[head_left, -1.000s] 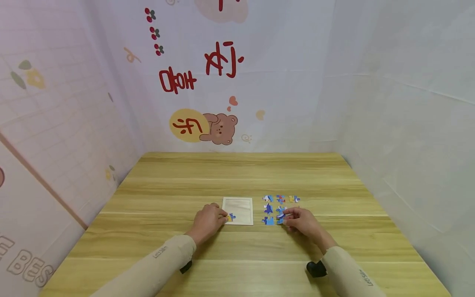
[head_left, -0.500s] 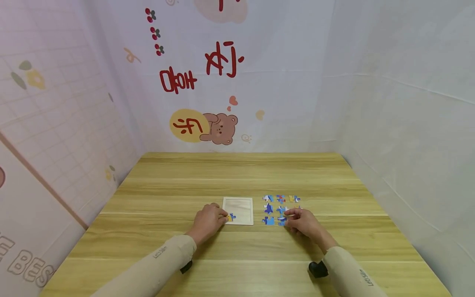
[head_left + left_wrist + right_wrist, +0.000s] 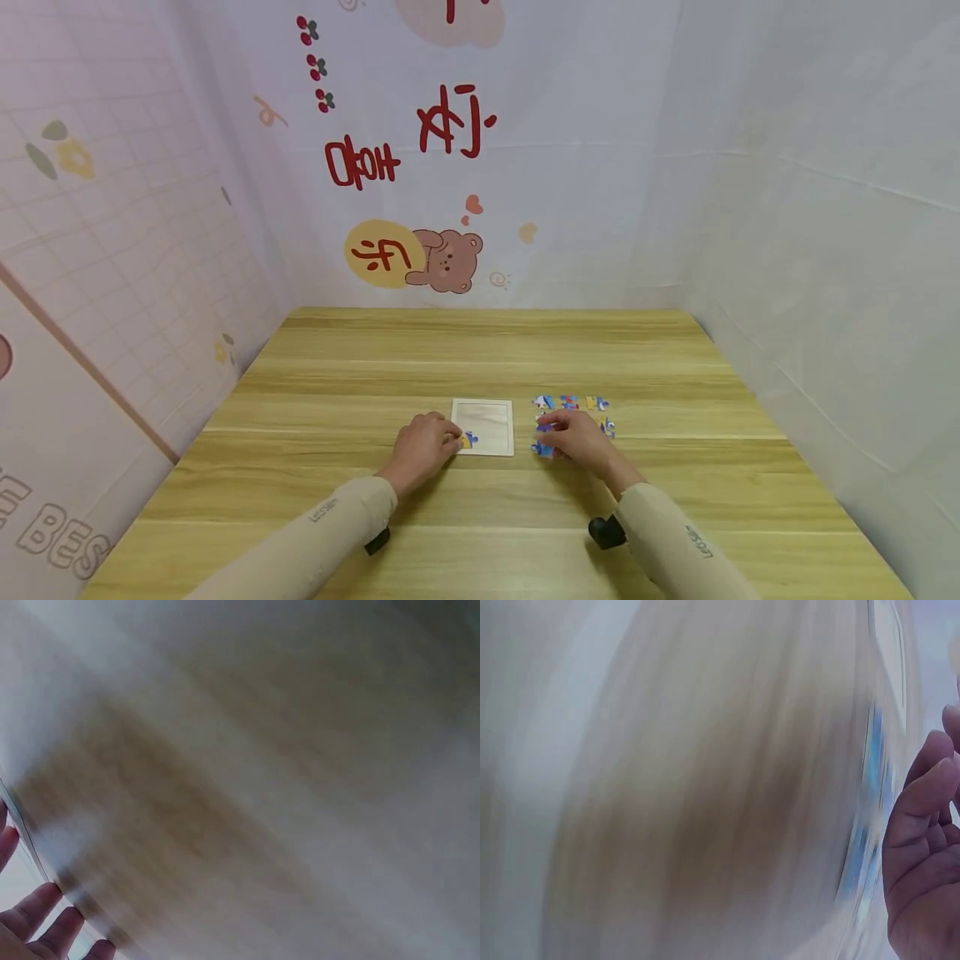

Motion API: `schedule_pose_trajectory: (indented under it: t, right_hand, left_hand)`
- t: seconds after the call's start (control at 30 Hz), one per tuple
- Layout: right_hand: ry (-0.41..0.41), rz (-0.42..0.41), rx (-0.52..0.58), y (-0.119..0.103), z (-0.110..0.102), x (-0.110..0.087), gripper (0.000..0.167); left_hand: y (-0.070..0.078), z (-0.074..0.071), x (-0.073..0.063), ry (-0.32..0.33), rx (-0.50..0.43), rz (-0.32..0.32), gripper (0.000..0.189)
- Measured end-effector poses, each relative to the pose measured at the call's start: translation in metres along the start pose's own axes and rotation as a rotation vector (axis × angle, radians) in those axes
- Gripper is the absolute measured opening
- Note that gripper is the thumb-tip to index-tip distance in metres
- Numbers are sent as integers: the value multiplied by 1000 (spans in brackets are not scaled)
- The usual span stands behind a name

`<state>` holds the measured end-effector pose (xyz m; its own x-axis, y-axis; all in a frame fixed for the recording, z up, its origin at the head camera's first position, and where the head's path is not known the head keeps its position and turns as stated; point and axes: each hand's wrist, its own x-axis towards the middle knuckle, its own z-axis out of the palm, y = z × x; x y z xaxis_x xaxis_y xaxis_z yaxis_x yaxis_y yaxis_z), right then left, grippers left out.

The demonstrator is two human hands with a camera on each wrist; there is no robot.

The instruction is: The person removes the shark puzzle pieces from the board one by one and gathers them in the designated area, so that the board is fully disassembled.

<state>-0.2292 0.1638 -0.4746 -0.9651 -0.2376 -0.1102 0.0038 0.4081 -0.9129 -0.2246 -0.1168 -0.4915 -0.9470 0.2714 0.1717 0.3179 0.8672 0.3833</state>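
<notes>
A pale wooden puzzle tray (image 3: pixel 498 427) lies flat on the table with one yellow-and-blue jigsaw piece (image 3: pixel 469 438) in its lower left corner. At that corner my left hand (image 3: pixel 426 446) grips the tray's edge, fingertips beside the piece. In the left wrist view, fingers (image 3: pixel 66 926) line the tray's edge. My right hand (image 3: pixel 581 439) is bent over the loose jigsaw pieces, its fingertips above the left column and the palm hiding the middle ones. The right wrist view shows curled fingers (image 3: pixel 922 795) beside blurred blue pieces (image 3: pixel 855 859); I cannot tell whether they hold one.
Loose pieces lie in rows right of the tray: a blue-white piece (image 3: pixel 543 402), a red-blue piece (image 3: pixel 569 402), a yellow-blue piece (image 3: pixel 597 403) and others nearer me. The wooden table (image 3: pixel 375 358) ends at a printed cloth backdrop (image 3: pixel 585 167) and side cloths.
My right hand has moved left from the middle column to over the left column, uncovering a piece at the right. The left hand and tray stay put.
</notes>
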Motion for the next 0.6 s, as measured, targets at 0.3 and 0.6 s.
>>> schedule_pose_trajectory:
  t: [0.3,0.6]
  right_hand:
    - [-121,-8,-7,-29,67,25,34]
    - [-116,9,-122,-32,88,38,38]
  left_hand:
    - [-7,-2,0,-16,-48,61,30]
    - [-15,-9,-3,-61,-78,95,34]
